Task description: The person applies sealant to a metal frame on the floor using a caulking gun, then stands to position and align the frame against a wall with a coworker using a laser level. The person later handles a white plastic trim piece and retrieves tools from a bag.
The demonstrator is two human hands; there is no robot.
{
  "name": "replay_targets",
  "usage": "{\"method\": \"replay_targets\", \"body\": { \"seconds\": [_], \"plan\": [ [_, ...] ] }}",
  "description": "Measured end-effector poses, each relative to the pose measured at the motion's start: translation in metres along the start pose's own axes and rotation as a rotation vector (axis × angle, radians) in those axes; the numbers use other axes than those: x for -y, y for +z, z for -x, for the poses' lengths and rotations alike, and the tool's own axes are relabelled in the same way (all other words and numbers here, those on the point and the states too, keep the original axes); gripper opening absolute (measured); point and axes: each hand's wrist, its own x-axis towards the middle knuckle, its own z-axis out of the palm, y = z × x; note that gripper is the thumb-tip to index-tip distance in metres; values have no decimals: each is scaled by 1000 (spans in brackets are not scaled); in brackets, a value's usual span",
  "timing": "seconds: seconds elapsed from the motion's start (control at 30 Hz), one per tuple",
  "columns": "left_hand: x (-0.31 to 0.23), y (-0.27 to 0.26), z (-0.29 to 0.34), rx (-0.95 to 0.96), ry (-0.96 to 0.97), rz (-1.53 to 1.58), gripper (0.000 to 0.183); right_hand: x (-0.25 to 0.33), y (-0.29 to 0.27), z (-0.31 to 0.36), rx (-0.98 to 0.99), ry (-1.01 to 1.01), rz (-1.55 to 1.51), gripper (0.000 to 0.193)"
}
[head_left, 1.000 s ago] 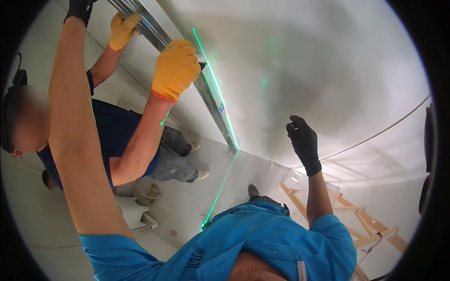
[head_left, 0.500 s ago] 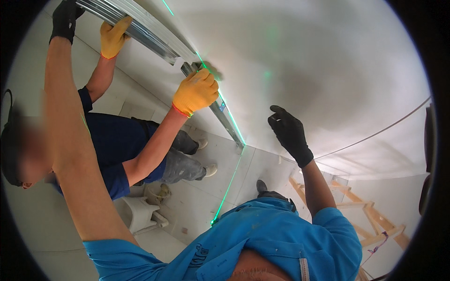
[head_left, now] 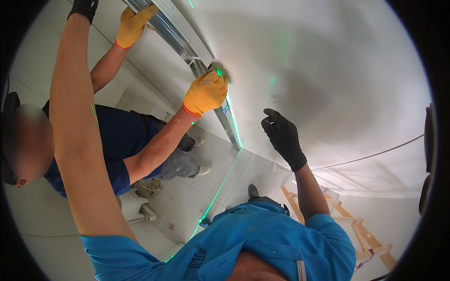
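My left hand (head_left: 85,8), in a black glove, is raised at the top edge, which cuts off its fingers, so its hold cannot be seen. Loosely bent and slightly apart, the black-gloved fingers of my right hand (head_left: 285,140) hold nothing in front of the white wall (head_left: 337,93). Long silvery metal channels (head_left: 174,33) run along the wall toward the upper left. A co-worker's yellow-gloved hand (head_left: 206,93) grips the metal upright (head_left: 228,124) at its joint with them; the other yellow glove (head_left: 133,25) grasps the channels higher up. A green laser line (head_left: 234,124) runs beside the upright.
The co-worker (head_left: 117,136) in dark blue stands at my left. A wooden frame (head_left: 361,229) leans at the lower right. On the tiled floor (head_left: 187,196) are a white plastic stool (head_left: 133,206) and a small laser device (head_left: 204,222). A cable (head_left: 370,152) hangs along the wall.
The view has shifted, so the channels and the co-worker's hands appear farther right. My left hand is now more cut off by the top edge. My right hand stays free with bent fingers.
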Motion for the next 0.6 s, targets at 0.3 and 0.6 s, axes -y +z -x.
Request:
{"method": "replay_targets", "body": {
  "seconds": [0.3,0.6],
  "plan": [
    [14,0,-4,14,1,-29,35,2,0,-4,35,87,-70,29],
    [13,4,4,12,4,-49,34,-5,0,1,41,113,-127,32]
  ]
}}
